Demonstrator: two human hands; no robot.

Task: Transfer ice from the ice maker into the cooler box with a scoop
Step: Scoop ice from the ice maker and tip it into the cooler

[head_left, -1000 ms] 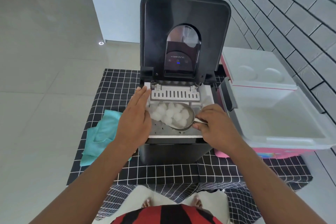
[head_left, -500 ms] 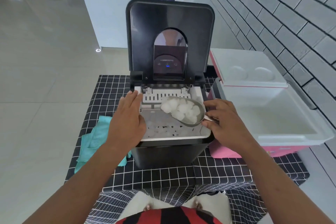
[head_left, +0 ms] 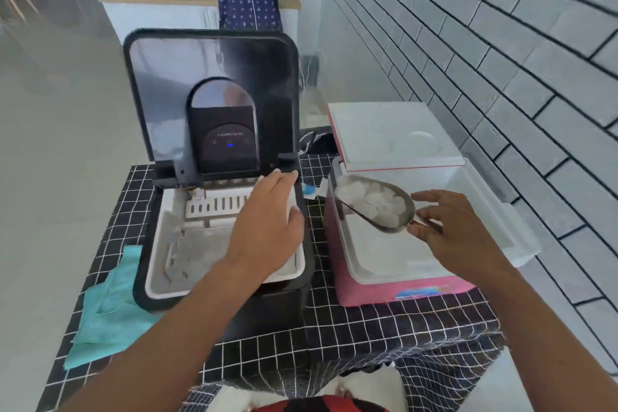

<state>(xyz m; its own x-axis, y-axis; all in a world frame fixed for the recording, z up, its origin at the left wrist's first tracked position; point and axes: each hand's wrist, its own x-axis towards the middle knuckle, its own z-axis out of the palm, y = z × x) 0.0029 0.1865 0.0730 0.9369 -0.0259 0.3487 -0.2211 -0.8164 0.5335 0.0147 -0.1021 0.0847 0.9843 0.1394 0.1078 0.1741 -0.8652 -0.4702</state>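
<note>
A black ice maker [head_left: 167,298] stands with its lid up, its white ice basket showing a few pieces of ice. My left hand [head_left: 267,224] rests flat over the basket's right side, fingers apart. My right hand [head_left: 458,234] pinches the handle of a metal scoop [head_left: 391,224] heaped with ice cubes [head_left: 371,199]. The scoop hangs over the left part of the open pink-and-white cooler box [head_left: 401,291], whose white inside looks bare below it.
The cooler's lid [head_left: 391,130] stands open behind it, close to the grey brick wall [head_left: 501,43] on the right. A teal cloth [head_left: 107,308] lies left of the ice maker on the black checked tablecloth [head_left: 351,341]. A white cabinet [head_left: 160,17] stands far behind.
My right hand has carried the full scoop rightwards out of the ice maker to above the cooler. My left hand has shifted from the basket's left side to its right. The view turned right.
</note>
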